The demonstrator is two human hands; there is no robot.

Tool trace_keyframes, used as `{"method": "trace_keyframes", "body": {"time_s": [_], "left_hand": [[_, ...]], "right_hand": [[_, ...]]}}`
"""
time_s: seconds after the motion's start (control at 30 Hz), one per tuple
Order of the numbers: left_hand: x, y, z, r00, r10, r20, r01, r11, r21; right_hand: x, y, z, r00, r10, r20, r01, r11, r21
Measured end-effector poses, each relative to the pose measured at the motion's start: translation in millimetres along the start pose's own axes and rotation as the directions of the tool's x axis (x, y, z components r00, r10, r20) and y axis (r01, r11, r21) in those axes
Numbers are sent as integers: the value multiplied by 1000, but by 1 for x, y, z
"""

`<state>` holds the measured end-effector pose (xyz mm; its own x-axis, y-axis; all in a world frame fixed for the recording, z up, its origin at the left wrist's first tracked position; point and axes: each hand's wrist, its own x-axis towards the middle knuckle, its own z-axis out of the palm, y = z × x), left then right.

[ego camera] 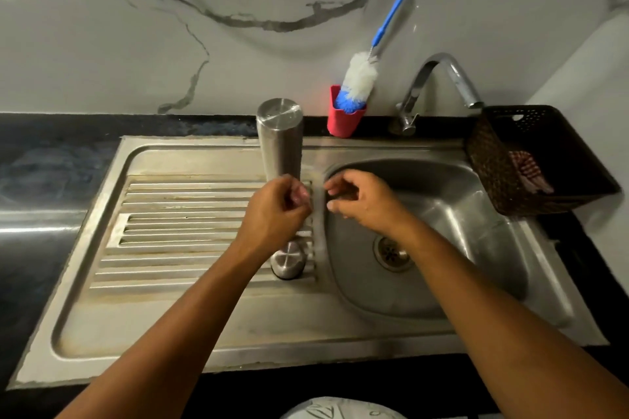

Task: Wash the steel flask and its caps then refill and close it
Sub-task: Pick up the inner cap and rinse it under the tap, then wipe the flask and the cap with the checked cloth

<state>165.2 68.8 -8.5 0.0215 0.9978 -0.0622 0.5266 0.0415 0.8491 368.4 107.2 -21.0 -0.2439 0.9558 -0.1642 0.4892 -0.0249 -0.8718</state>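
Note:
The steel flask [279, 139] stands upright on the ridged drainboard [177, 214], just left of the sink basin [449, 214]; its flat closed end faces up. A steel cap [289, 260] lies on the drainboard near the basin's rim, partly hidden under my left wrist. My left hand [277, 209] hovers just in front of the flask's lower part with its fingers loosely curled, and I see nothing in it. My right hand [360, 201] hangs over the basin's left edge, fingers also loosely curled and holding nothing. The two hands are close together but apart.
A blue-handled bottle brush [360, 78] stands in a red cup [343, 122] against the marble wall. The tap [442, 75] arches over the basin, with no water running. A dark woven basket [558, 201] holding a checked cloth [527, 170] sits at the right. The drain [391, 252] is uncovered.

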Motion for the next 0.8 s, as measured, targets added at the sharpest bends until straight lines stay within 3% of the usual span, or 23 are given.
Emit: {"method": "trace_keyframes", "body": {"time_s": [0.07,0.17,0.3,0.43,0.47,0.57,0.63,0.8], "left_hand": [[5,22,21,995,76,63,-78,997,20],[14,39,60,981,70,181,-91,990,107],[11,42,113,914,-33,404,-70,969,238],[10,58,157,943,41,330,-117,970,212],[12,62,164,940,43,338,-119,971,206],[19,79,192,836,21,549,-182,954,239],[26,94,207,794,15,608,-129,981,145],[52,141,247,821,46,568,-11,998,-66]], "right_hand": [[-14,6,-24,990,-9,-141,8,1000,-6],[-39,25,-49,944,19,-328,-44,997,-70],[-71,68,-72,963,238,-127,-259,945,-197],[-102,87,-104,929,138,-344,-190,974,-123],[-106,89,-111,935,134,-328,-186,974,-131],[-115,105,-140,969,224,-108,-241,951,-192],[-114,110,-164,968,188,-165,-214,963,-161],[-98,110,-242,918,63,-391,-103,991,-82]]}}
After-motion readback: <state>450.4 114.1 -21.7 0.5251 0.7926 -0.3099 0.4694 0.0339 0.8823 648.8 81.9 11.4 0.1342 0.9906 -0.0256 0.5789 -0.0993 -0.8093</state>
